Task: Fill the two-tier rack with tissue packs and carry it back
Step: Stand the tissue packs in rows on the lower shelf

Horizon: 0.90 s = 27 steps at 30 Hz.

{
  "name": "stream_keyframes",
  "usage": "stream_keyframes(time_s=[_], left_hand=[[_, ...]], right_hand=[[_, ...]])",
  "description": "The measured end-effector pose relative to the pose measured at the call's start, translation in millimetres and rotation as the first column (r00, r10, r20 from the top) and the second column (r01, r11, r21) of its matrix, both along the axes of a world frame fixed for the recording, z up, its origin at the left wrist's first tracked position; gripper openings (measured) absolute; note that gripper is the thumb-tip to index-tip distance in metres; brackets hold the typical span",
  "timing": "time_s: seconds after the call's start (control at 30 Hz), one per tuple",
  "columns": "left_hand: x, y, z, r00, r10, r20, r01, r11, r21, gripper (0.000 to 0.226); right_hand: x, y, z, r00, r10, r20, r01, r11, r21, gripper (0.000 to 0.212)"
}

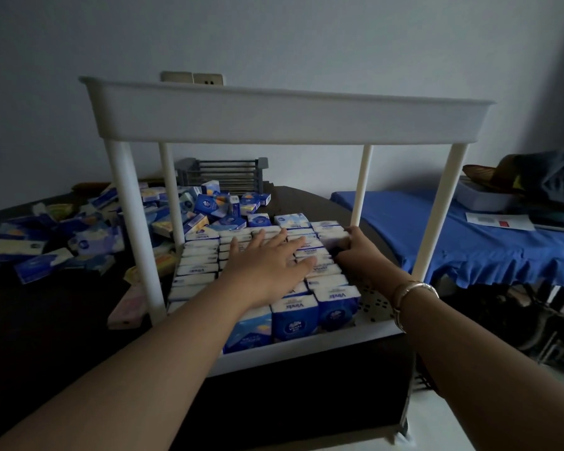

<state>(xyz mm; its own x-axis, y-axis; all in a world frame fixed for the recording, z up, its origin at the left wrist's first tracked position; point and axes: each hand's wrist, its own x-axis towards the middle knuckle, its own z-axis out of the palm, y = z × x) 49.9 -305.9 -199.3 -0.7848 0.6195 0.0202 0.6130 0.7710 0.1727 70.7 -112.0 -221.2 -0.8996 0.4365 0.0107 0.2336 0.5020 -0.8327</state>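
Pressing flat with straight fingers, the left hand [267,258] lies on the tissue packs [199,252] in the rack [274,122]'s bottom tier, mid-frame. The right hand [355,245] grips one pack at the row's right end. More packs [88,232] litter the dark counter [46,314] at left; a blue bed [469,242] sits at right.

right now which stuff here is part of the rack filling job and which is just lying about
Job: two-tier rack; packed tissue packs; loose tissue packs; left hand; right hand.

Lying about: grey slatted rack; blue cloth; hat; papers.
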Motion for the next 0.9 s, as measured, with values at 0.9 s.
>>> stream_keyframes(time_s=[0.9], left_hand=[[100.7, -194.4, 42.9, 0.942, 0.169, -0.29, 0.094, 0.698, 0.71, 0.019]], right_hand=[[152.1, -220.0, 96.2, 0.775, 0.418, -0.475, -0.216, 0.88, 0.423, 0.031]])
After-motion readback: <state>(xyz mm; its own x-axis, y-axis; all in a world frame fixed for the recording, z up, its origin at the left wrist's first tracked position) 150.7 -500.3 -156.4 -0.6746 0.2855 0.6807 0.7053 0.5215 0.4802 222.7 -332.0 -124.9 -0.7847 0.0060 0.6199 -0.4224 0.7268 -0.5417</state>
